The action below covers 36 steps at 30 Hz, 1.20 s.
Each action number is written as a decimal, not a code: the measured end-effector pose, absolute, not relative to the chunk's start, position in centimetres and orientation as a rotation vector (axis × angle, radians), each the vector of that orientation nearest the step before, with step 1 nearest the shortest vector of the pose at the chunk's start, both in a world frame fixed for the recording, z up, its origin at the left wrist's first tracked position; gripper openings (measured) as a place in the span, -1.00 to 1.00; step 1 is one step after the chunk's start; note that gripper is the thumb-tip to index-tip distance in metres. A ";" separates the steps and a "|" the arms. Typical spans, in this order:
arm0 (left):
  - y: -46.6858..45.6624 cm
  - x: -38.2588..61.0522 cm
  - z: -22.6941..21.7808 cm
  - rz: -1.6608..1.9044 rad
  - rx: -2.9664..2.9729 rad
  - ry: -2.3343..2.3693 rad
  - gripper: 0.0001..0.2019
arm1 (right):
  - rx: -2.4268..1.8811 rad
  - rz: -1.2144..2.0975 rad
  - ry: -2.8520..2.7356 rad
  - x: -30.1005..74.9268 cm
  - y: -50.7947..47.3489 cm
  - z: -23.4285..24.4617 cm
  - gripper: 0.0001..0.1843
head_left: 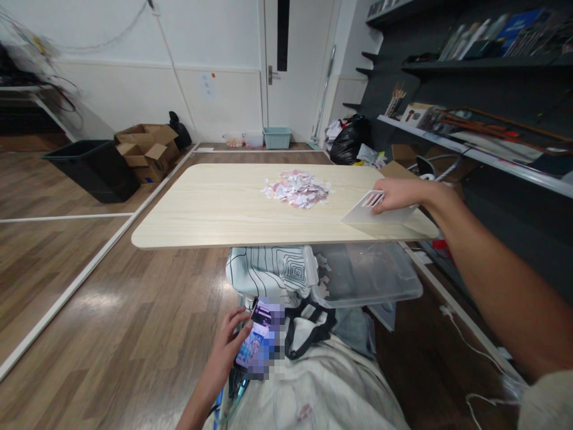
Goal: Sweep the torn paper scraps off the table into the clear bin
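My right hand is closed around a white flat board with slots in it, held low over the right end of the pale wooden tabletop. Farther back on that top lies a loose heap of small torn paper scraps, white and pinkish, to the left of the board and apart from it. Down by my lap, my left hand has its fingers and thumb at the left edge of a lit smartphone. Part of the phone's screen is blurred out.
Under the tabletop sit a patterned cloth-covered item and a clear plastic bin. A black bin and cardboard boxes stand left. Loaded dark shelves line the right side, with a black bag nearby.
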<state>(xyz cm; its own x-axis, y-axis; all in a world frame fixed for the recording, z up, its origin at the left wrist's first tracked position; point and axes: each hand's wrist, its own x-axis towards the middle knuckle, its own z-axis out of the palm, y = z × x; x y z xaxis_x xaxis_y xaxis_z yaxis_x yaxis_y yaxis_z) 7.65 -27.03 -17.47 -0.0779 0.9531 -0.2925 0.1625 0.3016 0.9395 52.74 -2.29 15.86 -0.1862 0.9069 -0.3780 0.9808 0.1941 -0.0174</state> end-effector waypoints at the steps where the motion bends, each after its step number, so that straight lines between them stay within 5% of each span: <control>1: -27.2 7.7 -17.6 0.917 1.088 1.505 -0.29 | 1.792 -0.371 2.192 52.8 -2.3 15.8 -0.81; 17: -27.8 8.7 -18.5 0.943 1.150 1.534 -0.31 | 1.769 -0.401 2.222 53.0 -2.1 15.8 -0.84; 28: -26.0 8.4 -18.9 1.021 1.033 1.557 -0.08 | 1.808 -0.333 2.166 52.5 -2.0 15.7 -0.88; 36: -27.5 7.7 -19.9 0.979 1.107 1.527 -0.22 | 1.828 -0.305 2.171 52.6 -1.9 15.5 -0.88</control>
